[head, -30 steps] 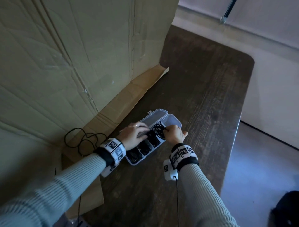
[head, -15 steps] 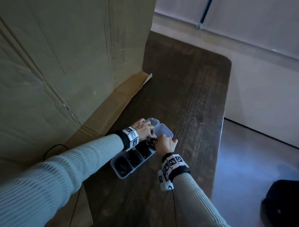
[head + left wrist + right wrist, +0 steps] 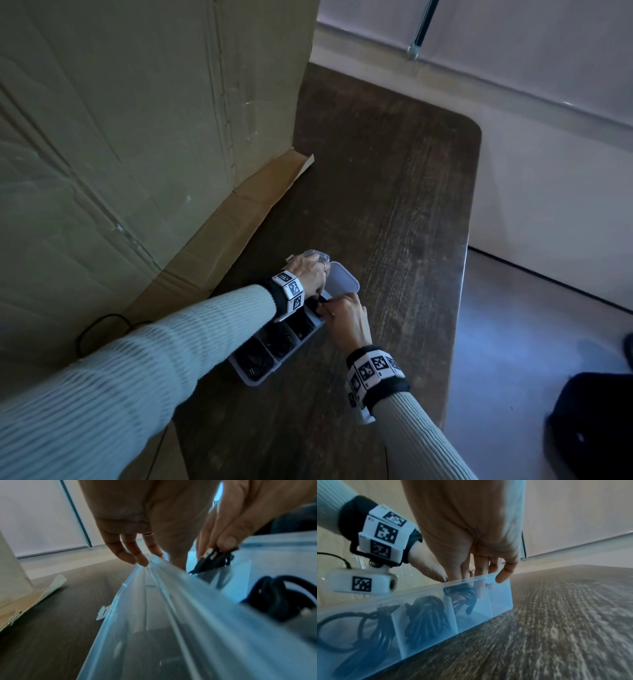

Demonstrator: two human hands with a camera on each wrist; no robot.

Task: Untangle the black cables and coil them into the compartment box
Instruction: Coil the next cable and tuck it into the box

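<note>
progress: late stage, by my read. Three compartments of the box [image 3: 255, 378] already carry coiled black cable; a fourth coil is going in now.
left to do: seat the coil [image 3: 464, 595] fully, tuck its plug end down. One loose cable [image 3: 102, 325] lies by the cardboard [image 3: 137, 137] on the left; likely needs coiling too, though I can't tell if it belongs to the task.
box: clear plastic, long, divided in a row, sits on the counter [image 3: 394, 205] near the cardboard flap. Lid [image 3: 340, 279] hinged open at the far end.
contents, near to far: coil [image 3: 351, 626], coil [image 3: 426, 615], coil [image 3: 301, 327] as seen from the head view; the right wrist view shows two full cells, then the one being loaded, then an end cell [image 3: 500, 601] that looks bare.
right hand [image 3: 346, 320]: fingers [image 3: 228, 542] pinching the plug end of the coil over the box, rest of the fingers dipping into the cell.
left hand [image 3: 308, 274]: fingers [image 3: 137, 555] straight, relaxed, tips touching the box's far wall or lid edge, steadying it. Holds nothing.
risk: coil is springy; may pop up over the divider once let go.
</note>
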